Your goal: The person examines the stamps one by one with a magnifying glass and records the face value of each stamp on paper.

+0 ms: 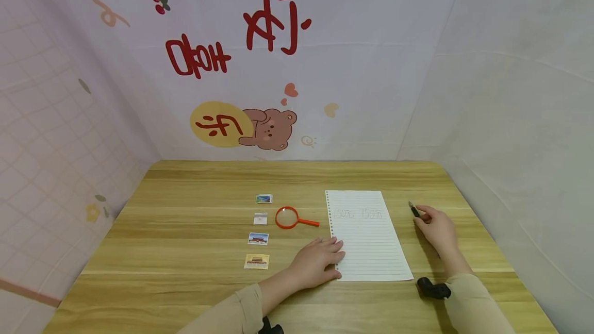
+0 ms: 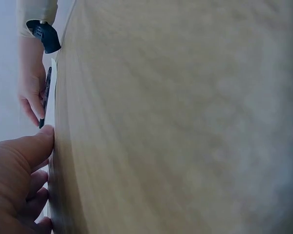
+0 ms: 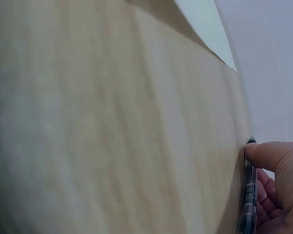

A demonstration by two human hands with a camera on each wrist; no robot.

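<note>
A lined sheet of paper [image 1: 366, 246] with punched holes along its left side lies on the table, and handwriting shows near its top. My left hand [image 1: 317, 263] rests flat over the lower left edge of the sheet, fingers spread a little. Right of the paper, my right hand [image 1: 436, 228] pinches a dark pen [image 1: 414, 210] between thumb and fingers. The right wrist view shows the thumb [image 3: 268, 153] pressed along the pen [image 3: 249, 195], low against the tabletop. Part of the pen is hidden by the fingers in the head view.
A red magnifying glass [image 1: 287, 217] lies left of the paper. Beyond it, several small picture stamps form a column, from a blue-green one [image 1: 264, 199] at the back to a yellow one [image 1: 257, 261] at the front. White cloth surrounds the wooden table [image 1: 162, 251].
</note>
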